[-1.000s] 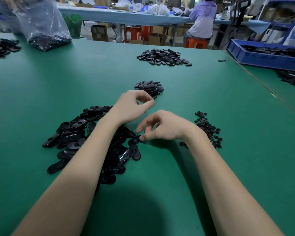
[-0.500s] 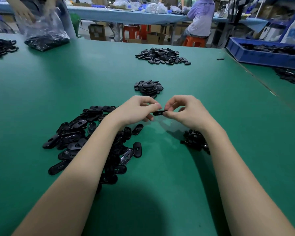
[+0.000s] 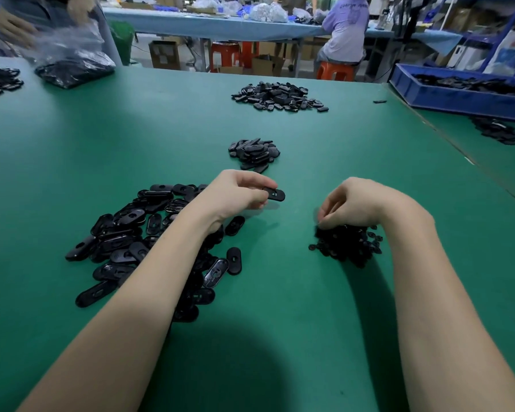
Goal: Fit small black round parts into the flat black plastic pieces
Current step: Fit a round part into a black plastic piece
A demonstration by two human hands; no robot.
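Observation:
My left hand (image 3: 235,194) pinches one flat black oval plastic piece (image 3: 275,194) by its end, held just above the green table. Under my left forearm lies a big loose heap of the same flat pieces (image 3: 137,233). My right hand (image 3: 354,203) hovers with curled fingertips at the top of a small pile of tiny black round parts (image 3: 345,242); whether it grips one is hidden. A small stack of flat pieces (image 3: 253,151) sits just beyond my hands.
Another pile of black pieces (image 3: 278,96) lies farther back. A blue bin (image 3: 458,96) of parts stands at the right edge. At the far left a person handles a clear plastic bag (image 3: 72,63) of parts. The green table (image 3: 280,307) stretches wide.
My hands have separated. The left one keeps the flat piece, while the right one has dropped down and to the right onto the pile of round parts.

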